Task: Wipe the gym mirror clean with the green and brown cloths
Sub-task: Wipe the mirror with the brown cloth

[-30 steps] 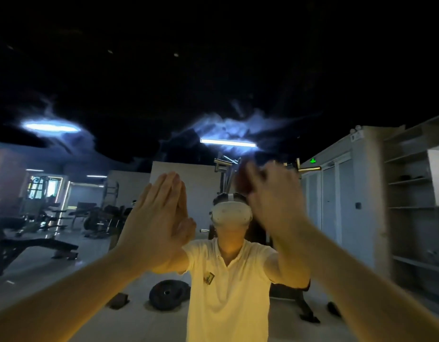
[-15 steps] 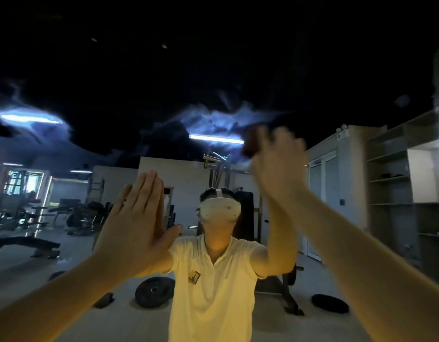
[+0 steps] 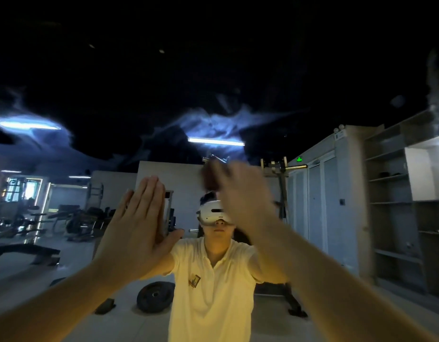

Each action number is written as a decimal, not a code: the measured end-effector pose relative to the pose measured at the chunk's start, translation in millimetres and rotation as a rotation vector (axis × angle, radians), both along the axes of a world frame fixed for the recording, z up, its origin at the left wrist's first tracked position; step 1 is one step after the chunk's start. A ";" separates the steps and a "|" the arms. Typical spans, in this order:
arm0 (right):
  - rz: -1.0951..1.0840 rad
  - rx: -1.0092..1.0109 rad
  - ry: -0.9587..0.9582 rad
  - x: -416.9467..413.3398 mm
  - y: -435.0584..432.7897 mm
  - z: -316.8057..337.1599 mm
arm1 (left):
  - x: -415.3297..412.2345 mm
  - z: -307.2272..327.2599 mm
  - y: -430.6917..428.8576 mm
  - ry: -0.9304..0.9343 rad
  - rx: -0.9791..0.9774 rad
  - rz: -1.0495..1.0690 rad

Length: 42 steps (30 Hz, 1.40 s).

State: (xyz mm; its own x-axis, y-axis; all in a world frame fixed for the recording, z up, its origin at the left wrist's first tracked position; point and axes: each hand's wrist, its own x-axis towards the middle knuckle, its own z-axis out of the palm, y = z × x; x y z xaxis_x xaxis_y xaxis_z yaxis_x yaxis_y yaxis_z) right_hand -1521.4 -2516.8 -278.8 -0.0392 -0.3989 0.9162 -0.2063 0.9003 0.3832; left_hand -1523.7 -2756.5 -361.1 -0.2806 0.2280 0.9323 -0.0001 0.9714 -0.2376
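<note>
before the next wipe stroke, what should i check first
1. Cloth in play: ok, the brown cloth shows above the right hand.
2. Grip on it: cannot tell, motion blur.
3. Second cloth ready: not ok, no green cloth in view.
4. Support: ok, the left hand lies flat on the mirror, fingers straight.
5. Glass clean: not ok, hazy smears spread around the reflected ceiling lights.
</note>
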 end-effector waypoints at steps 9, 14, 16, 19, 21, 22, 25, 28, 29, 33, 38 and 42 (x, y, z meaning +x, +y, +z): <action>-0.110 -0.852 0.065 -11.4 91.7 31.0 | -7.8 -3.1 0.8 0.012 -0.002 -0.042; 0.029 -0.620 0.066 -1.6 -36.0 61.7 | 3.1 5.7 -14.2 -0.001 -0.083 -0.054; 0.048 -0.393 0.042 1.6 -75.2 43.0 | 9.4 15.7 -20.5 0.013 -0.083 -0.063; -0.035 -0.072 0.044 1.6 -69.7 15.3 | 13.7 28.9 -29.2 0.019 -0.048 -0.082; -0.152 -0.109 0.088 2.9 -31.2 33.2 | 11.4 30.7 -33.0 0.023 -0.059 -0.077; -0.196 -0.210 0.093 2.9 -7.5 48.7 | 10.5 30.2 -33.3 0.034 -0.068 -0.075; -0.270 -0.526 0.160 6.4 31.1 77.8 | 5.5 26.0 -30.5 0.043 -0.063 -0.069; -0.199 -0.586 0.064 -41.8 -8.1 78.5 | -0.1 22.6 -22.3 0.021 -0.001 -0.088; -0.178 -0.452 0.018 -92.8 -15.7 82.3 | -1.8 21.7 -20.2 0.018 0.011 -0.094; -0.114 -0.071 0.061 -125.1 -47.8 57.5 | 1.3 22.1 -22.5 0.029 -0.001 -0.087; -0.156 -0.397 0.163 7.9 35.6 59.3 | 2.6 22.7 -28.2 0.023 -0.020 -0.067; -0.111 -0.738 0.139 0.6 39.2 76.0 | -3.9 19.2 -25.6 0.006 -0.007 -0.063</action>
